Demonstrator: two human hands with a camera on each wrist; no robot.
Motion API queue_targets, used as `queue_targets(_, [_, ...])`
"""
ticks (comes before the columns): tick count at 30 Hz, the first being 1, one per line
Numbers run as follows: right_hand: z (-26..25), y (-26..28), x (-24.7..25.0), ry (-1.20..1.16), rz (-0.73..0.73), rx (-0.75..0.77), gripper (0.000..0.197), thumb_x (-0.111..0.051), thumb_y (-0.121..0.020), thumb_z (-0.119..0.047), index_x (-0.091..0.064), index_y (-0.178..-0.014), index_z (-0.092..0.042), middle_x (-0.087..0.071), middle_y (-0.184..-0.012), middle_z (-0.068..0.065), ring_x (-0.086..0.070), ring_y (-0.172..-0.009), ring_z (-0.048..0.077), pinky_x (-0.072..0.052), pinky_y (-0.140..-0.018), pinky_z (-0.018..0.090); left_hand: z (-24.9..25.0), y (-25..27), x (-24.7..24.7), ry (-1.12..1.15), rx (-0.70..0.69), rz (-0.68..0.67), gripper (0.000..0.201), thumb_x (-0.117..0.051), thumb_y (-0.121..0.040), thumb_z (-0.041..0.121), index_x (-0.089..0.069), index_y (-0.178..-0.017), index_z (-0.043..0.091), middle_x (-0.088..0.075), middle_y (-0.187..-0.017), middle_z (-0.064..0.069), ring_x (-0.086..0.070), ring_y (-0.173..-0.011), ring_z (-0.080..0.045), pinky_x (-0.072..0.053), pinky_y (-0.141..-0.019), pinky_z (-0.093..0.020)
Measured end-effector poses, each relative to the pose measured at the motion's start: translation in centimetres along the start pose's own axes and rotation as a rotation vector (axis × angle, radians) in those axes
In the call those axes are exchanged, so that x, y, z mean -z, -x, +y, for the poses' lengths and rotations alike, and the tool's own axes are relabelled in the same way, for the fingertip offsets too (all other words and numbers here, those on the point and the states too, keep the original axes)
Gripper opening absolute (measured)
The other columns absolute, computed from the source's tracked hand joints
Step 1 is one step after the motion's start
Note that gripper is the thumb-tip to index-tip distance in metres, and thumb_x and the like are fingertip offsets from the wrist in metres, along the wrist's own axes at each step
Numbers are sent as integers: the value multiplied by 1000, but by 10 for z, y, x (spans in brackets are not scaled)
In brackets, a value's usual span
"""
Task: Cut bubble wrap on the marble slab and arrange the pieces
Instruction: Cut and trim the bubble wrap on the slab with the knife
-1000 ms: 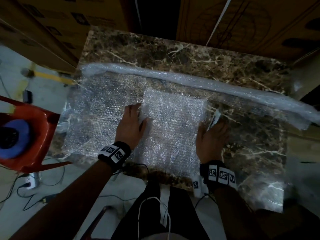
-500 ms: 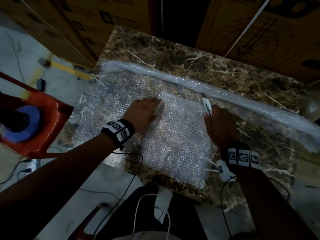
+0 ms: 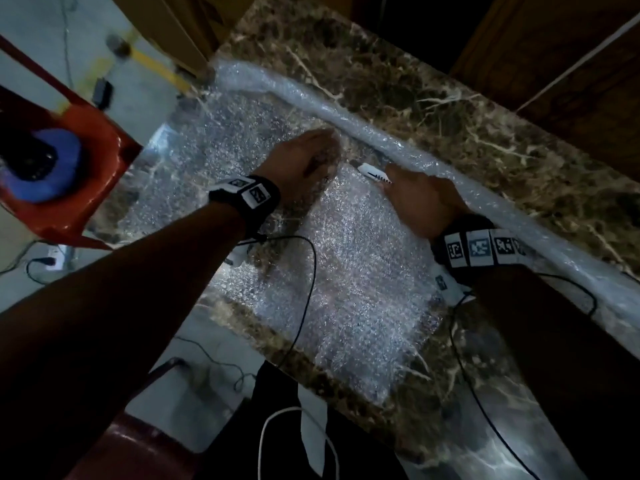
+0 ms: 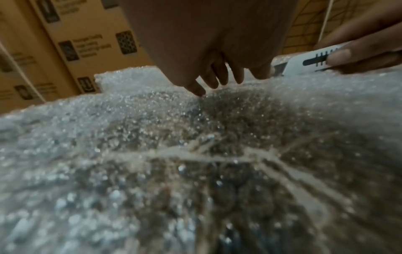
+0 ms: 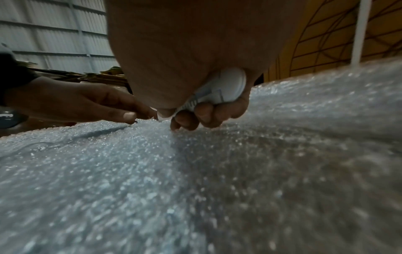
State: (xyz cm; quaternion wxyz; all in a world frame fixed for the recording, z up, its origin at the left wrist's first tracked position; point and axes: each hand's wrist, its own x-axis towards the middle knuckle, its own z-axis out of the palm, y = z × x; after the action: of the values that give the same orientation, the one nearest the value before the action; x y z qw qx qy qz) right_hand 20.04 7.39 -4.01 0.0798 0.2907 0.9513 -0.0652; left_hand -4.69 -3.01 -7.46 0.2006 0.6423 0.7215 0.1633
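Note:
A sheet of bubble wrap (image 3: pixel 194 161) lies unrolled over the brown marble slab (image 3: pixel 433 98), its rolled part (image 3: pixel 346 116) along the far side. A smaller cut piece (image 3: pixel 356 271) lies on top, near the front edge. My left hand (image 3: pixel 304 161) presses straight fingers (image 4: pixel 215 77) on the wrap at the piece's far left corner. My right hand (image 3: pixel 419 199) grips a white utility knife (image 3: pixel 374 173), its tip at the piece's far edge beside the left hand. In the right wrist view the knife (image 5: pixel 219 89) sits in curled fingers on the wrap.
A red plastic chair (image 3: pixel 79 161) with a blue object (image 3: pixel 52 168) on it stands left of the slab. Cardboard boxes (image 4: pixel 71 44) rise behind the slab. Cables (image 3: pixel 304 292) run from both wrists across the front edge.
Both hands have moved away from me across the cut piece to its far edge. The right hand has carried the knife up close to the left hand.

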Motion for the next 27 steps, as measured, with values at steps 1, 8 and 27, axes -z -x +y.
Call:
queue_targets(1, [2,-5,-1,22,0,18,33,-43,-108,-37,-54,-127,-12,-72,-94,11,-69,-71,34,-48,-56,37,-2,-1,-3,2,8,15,56,-55,-95,44,-52,-147,23,-45,-157,-3,-48,-140,-25,-34,-119,-32])
queue_targets(8, [2,-24,-11,104,20,135,43,-28,-110,-40,-49,-130,-7,-70,-87,9,-69,-65,30,-50,-56,35,-5,1,-9,32,10,82,58,-66,-92,47,-54,-146,30,-45,-157,4,-50,-136,-18,-42,-112,-37])
queue_targets(27, [9,-18,-8,81,-63,80,48,-40,-109,-33,-31,-152,-14,-72,-100,11,-71,-83,37,-48,-65,41,13,3,-11,-254,90,-139,62,-41,-99,39,-27,-159,36,-13,-170,-4,-22,-153,-33,-28,-120,-58])
